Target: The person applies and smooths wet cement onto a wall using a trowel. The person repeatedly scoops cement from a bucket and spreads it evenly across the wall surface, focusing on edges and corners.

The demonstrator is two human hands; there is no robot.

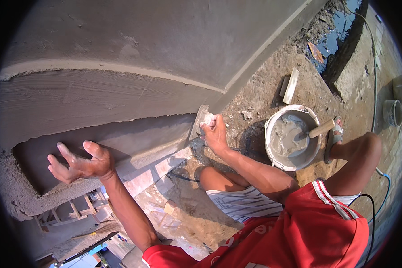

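My right hand [215, 134] is closed around the grip of a small flat plastering trowel [195, 129]. The blade lies against the lower corner of a grey wall [165, 40], at the end of a band of wet plaster [89, 96]. My left hand [82, 164] is raised with its fingers apart and holds nothing. It is over the edge of a shadowed recess [134, 136] below the plaster band; whether it touches the edge I cannot tell. To the right of my right hand stands a white bucket [269, 129] of wet mortar [290, 136], with a wooden-handled tool [320, 128] stuck in it.
A flat float [291, 85] lies on the dirt above the bucket. Beyond it is a ditch with dark water [330, 42]. A second pail [392, 112] and a blue hose [385, 178] are at the far right. Wooden pieces [78, 209] lie at the lower left.
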